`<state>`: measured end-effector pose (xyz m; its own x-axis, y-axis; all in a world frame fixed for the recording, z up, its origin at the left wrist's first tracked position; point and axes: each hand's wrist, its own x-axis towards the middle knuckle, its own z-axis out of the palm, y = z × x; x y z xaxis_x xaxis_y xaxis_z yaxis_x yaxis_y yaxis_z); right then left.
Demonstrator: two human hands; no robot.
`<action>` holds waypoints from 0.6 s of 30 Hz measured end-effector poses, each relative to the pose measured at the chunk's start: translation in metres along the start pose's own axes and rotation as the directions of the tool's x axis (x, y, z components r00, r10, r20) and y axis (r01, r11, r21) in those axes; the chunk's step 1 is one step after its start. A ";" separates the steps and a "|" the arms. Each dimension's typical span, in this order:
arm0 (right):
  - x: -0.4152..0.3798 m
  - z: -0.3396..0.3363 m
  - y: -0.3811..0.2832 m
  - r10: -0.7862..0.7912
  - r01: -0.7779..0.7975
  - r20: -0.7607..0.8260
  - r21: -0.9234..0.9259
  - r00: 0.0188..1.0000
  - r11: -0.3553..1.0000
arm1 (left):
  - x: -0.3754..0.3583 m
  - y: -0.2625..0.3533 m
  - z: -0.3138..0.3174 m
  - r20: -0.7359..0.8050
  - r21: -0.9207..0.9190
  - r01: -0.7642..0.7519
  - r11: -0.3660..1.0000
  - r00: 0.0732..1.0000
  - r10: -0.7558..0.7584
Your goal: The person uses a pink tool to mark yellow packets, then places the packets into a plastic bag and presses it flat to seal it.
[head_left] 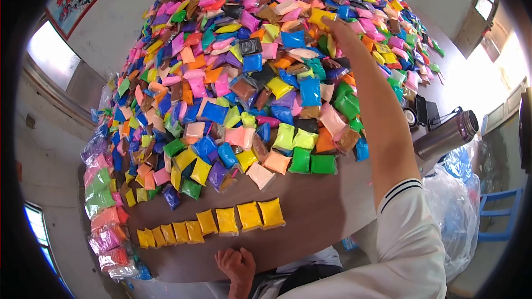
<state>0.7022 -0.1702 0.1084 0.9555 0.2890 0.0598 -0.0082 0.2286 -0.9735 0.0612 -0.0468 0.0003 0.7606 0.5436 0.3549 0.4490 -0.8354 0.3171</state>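
At the far left edge of the brown tabletop (310,210), bundles of packets in clear wrap (102,210) are stacked in green, pink and orange. Just right of them, along the near side, lies a row of yellow packets (213,224) set edge to edge, small at the left and larger toward the right; they lie apart from the big heap.

The left hand (237,266) rests at the near rim of the tabletop, below the yellow row and not touching it. Its fingers are curled loosely inward with nothing in them; its grip is closed on no packet.

Above the row rises the heap of coloured packets (260,77), covering most of the tabletop: blue, pink, orange, green, purple, brown and yellow all mixed. Its near edge ends in two green packets (311,162) side by side.

Further right, the right arm in a white sleeve with dark stripes reaches up and across the heap. The right hand (339,26) is high on the pile, its fingertips pinched on a yellow packet (321,17) that lies among blue and orange ones near the top.

Right of the arm, a steel flask (446,133) lies on its side at the tabletop's edge, beside clear plastic bags (457,199) and a blue chair (499,216).
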 end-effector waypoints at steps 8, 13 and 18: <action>-0.005 0.019 0.021 -0.110 0.148 -0.210 0.175 0.972 0.973 | 0.001 -0.001 -0.002 0.009 -0.016 0.001 1.000 1.000 -0.001; -0.047 -0.006 -0.010 -0.070 0.117 -0.114 0.482 0.991 0.868 | 0.000 -0.002 -0.002 -0.004 -0.049 -0.017 0.999 1.000 0.017; -0.174 -0.001 -0.022 -0.036 -0.037 0.123 0.545 0.992 0.838 | -0.001 -0.004 -0.003 -0.041 -0.095 -0.079 0.992 0.996 0.076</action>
<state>0.5364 -0.2262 0.1191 0.9115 0.3930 0.1217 -0.2033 0.6874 -0.6973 0.0573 -0.0434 0.0009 0.7724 0.4816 0.4141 0.3406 -0.8644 0.3698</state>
